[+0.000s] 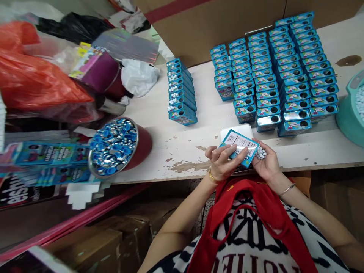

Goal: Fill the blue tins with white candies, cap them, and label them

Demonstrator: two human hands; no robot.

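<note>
Red bucket of blue caps stands left, I note. Next, left hand has fingers closed on the blue box, held tilted near the white tray; right hand, half-curled, cups pale candies beside it. Far right: teal tub.

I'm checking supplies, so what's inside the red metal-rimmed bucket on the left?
The red bucket holds a heap of small blue and silver caps, reaching about to its rim. Whatever lies beneath that top layer is covered.
</note>
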